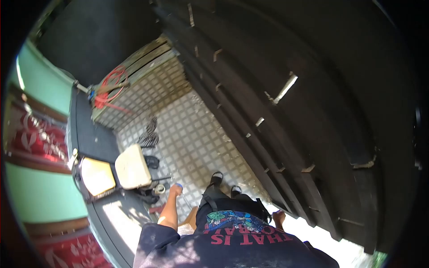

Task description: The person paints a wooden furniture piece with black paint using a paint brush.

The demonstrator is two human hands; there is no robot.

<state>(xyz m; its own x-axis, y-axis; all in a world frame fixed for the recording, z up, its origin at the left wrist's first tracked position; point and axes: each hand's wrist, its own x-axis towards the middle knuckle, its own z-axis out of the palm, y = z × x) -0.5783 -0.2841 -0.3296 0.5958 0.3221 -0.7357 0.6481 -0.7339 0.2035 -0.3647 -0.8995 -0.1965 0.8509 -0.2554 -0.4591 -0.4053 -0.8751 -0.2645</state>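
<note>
My left hand [177, 189] is held out low in front, left of my legs, its fingers closed around something small with a blue end that I cannot make out. Near it are a pale roll-like object [159, 189] and a chair with a cream seat [133, 168]. Beside my hip, close to the dark plank wall [254, 129], my right hand [278, 217] looks curled. A small purplish bit shows at its fingers, too small to name. My dark sleeve and printed shirt [241, 241] fill the bottom of the view.
Underfoot is a checkered tile floor [178, 129]. Striped cloth-like items [149, 134] and a dark shoe [152, 161] lie near the chair. A red hose [108, 91] rests by a tiled ledge with wooden slats [149, 58]. At left stands a green wall [47, 192] with red-curtained windows.
</note>
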